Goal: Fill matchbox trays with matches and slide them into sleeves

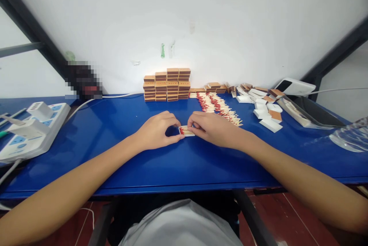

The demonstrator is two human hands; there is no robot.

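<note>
A small open matchbox tray [186,131] filled with red-tipped matches lies on the blue table [120,150]. My left hand [156,131] pinches its left end with curled fingers. My right hand [212,127] grips its right end, fingers closed over the matches. A loose pile of red-tipped matches [218,106] lies just behind my right hand. Further back stands a stack of closed brown matchboxes [167,85] against the wall.
White inner trays and brown sleeves [263,104] are scattered at the right rear. A white power strip with plugs [31,129] sits at the left. A white device [294,86], a dark tray [313,115] and clear plastic [350,136] lie at the far right.
</note>
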